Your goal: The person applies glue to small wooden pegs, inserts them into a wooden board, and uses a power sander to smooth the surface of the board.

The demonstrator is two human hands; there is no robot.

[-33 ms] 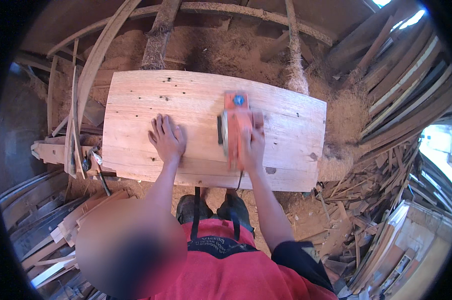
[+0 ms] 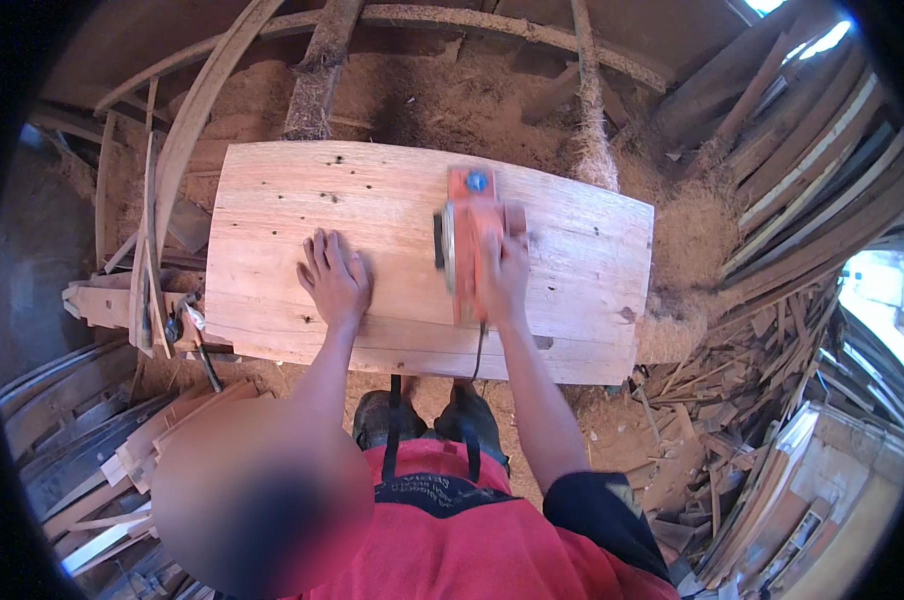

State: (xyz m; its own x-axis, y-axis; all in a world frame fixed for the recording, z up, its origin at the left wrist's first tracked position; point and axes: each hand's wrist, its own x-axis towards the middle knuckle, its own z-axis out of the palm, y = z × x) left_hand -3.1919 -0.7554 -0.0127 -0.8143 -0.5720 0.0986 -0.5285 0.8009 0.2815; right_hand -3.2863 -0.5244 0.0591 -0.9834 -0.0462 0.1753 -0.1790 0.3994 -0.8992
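Observation:
A wide, pale wooden panel (image 2: 402, 205) with dark nail-like holes lies flat in front of me. My left hand (image 2: 335, 280) rests on its left half, palm down with the fingers spread. My right hand (image 2: 504, 275) is wrapped round the handle of an orange-red electric planer (image 2: 472, 215), which sits on the panel right of the middle. A blue knob (image 2: 476, 182) tops the planer's far end. From its near end a dark cord (image 2: 479, 350) runs over the panel's front edge toward me. The planer's underside is hidden.
Wooden beams (image 2: 317, 95) covered in shavings stretch beyond the panel. Long boards (image 2: 832, 170) lean at the right, above a heap of offcuts (image 2: 752, 350). A hammer-like tool (image 2: 202, 340) lies off the panel's left corner. More boards (image 2: 102, 480) are stacked at lower left.
The planer and my right hand have slid a short way toward the panel's far edge. My left hand stays in the same place on the wood.

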